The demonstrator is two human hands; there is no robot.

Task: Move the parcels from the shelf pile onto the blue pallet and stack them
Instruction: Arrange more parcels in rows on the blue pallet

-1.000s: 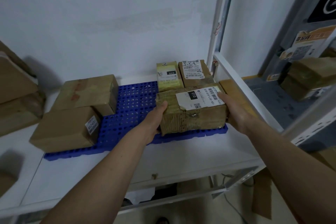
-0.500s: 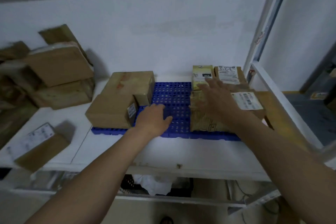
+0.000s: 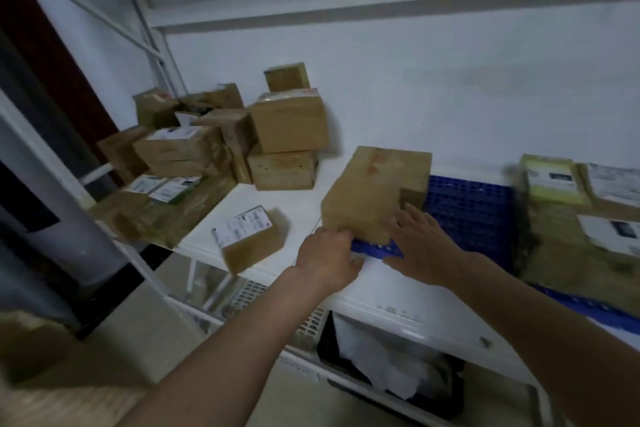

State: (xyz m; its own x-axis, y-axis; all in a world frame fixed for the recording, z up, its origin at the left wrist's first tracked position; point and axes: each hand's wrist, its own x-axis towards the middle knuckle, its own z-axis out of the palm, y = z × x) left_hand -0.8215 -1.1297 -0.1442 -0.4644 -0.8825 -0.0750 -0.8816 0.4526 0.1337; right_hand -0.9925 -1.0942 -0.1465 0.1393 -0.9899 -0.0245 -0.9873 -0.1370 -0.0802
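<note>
Pale white wall (image 3: pixel 450 80) behind white metal shelving (image 3: pixel 398 291), dim light, beige floor (image 3: pixel 114 374).

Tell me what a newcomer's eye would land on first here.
Probably both hands, left hand and right hand, at the near end of a brown parcel on the blue pallet. Next, the jumbled shelf pile at left, with one labelled parcel lying apart.

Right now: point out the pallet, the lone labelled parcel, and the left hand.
pallet (image 3: pixel 467 215), head view, bare blue grid.
lone parcel (image 3: pixel 247 227), head view, white label on top.
left hand (image 3: pixel 329 260), head view, back of hand.
</note>
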